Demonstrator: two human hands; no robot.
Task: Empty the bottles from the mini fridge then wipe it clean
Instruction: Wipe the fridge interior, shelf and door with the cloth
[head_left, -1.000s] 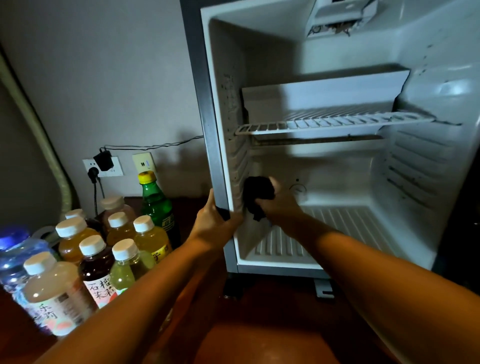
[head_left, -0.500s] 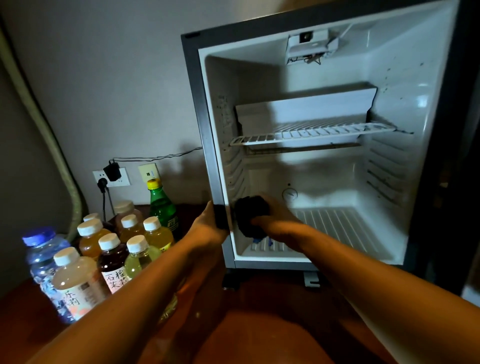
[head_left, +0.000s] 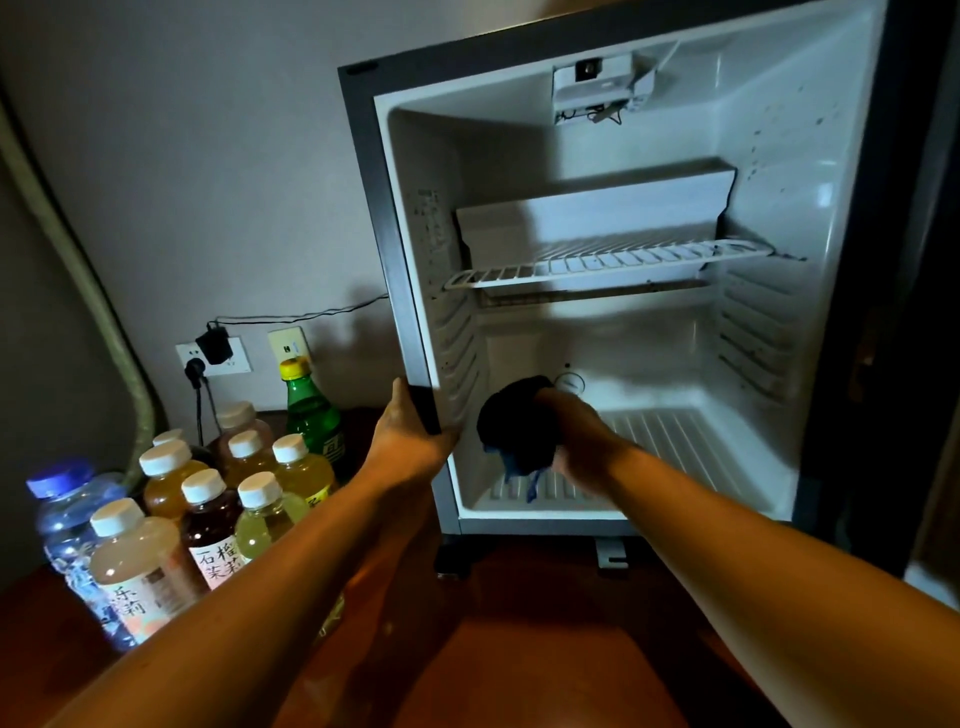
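Mini fridge (head_left: 410, 249): dark grey frame, white liner, dark specks on right inner wall. Wire shelf (head_left: 602, 265): white. Cloth (head_left: 519, 426) in right hand (head_left: 582, 441): black, blue edge showing below. Bottles (head_left: 218, 499): white caps; amber, pale yellow and dark red-brown contents. Green bottle (head_left: 311, 415): yellow cap. Water bottle (head_left: 67, 519): clear blue, blue cap. Tabletop (head_left: 519, 649): reddish-brown.

Grey wall (head_left: 182, 156), reddish wooden floor (head_left: 545, 649)
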